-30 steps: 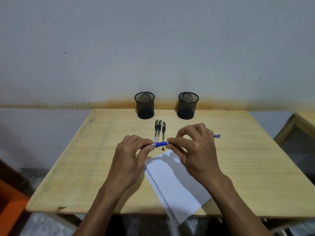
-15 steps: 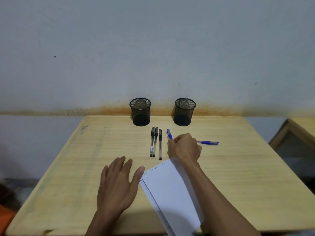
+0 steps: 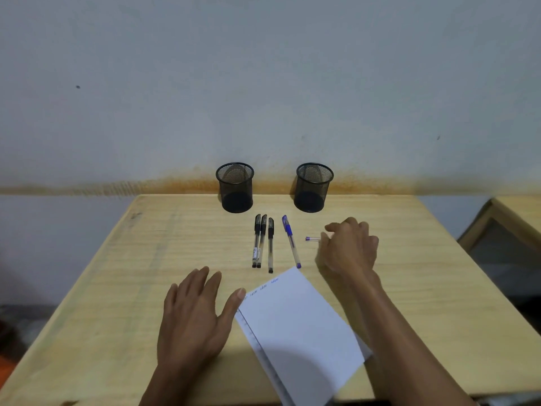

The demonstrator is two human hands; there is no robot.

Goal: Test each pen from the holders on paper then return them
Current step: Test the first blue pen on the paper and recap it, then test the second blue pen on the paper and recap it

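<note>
**Right grip over the second blue pen, left hand flat by the paper**

Head view: Right hand [image 3: 348,247] hovers low over the bench [image 3: 117,288] with its fingers loosely curled above a blue pen, only the end [image 3: 312,238] of which sticks out to the left of the knuckles. Whether the grip has closed round that pen or merely covers it cannot be told, since the hand hides the rest of the barrel.

Just left of that grip lies a capped blue pen [image 3: 290,241], alone on the wood, cap toward the wall and tip pointing back at the paper [image 3: 298,332]. Farther left of it, three black pens [image 3: 263,244] lie side by side, the two leftmost touching, the third just beside them.

Beyond the grip, against the wall, stand two black mesh holders: one [image 3: 313,187] straight ahead of the right hand and slightly left, the other [image 3: 235,187] well to its left, beyond the black pens.

Left hand [image 3: 194,315] lies released, palm down, fingers straight and spread on the bench, its thumb tip touching the paper's left edge. The paper sits tilted between both forearms, with small scribbles along its top edge, some blue.
</note>
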